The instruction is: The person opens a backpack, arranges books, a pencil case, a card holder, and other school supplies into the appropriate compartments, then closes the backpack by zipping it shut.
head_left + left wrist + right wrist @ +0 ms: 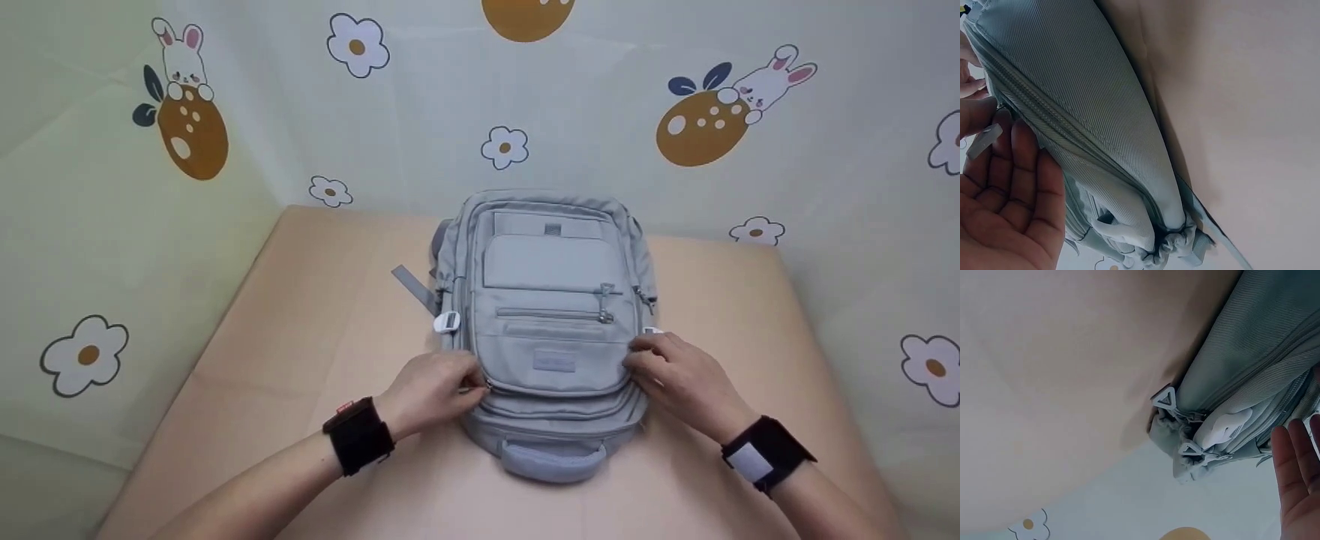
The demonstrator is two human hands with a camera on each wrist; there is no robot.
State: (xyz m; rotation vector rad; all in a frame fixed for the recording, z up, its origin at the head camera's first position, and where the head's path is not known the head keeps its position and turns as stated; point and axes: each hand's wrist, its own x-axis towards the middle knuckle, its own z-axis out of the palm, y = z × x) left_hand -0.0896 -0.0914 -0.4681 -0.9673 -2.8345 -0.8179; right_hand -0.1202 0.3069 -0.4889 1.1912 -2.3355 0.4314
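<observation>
A light grey backpack point(555, 262) lies front side up, its top carry handle point(553, 461) toward me. At the left edge of the front compartment, my left hand point(439, 382) pinches a zipper pull. The left wrist view shows the pale pull tab point(985, 140) by the thumb, the other fingers point(1033, 185) loosely bent beside the bag's long zipper point(1044, 107). Across the bag, my right hand point(686, 379) grips the right edge of the front panel between thumb and forefinger. Its remaining fingers point(1296, 461) extend in the right wrist view, where the gripping fingertips are mostly out of frame.
The backpack lies on a table with a peach-coloured cover point(300, 330). A patterned curtain point(420, 112) stands behind and at the left. White tags point(447, 322) sit on the bag's sides, and a loose strap point(412, 289) sticks out left. Triangular buckles point(1165, 398) hang at one side.
</observation>
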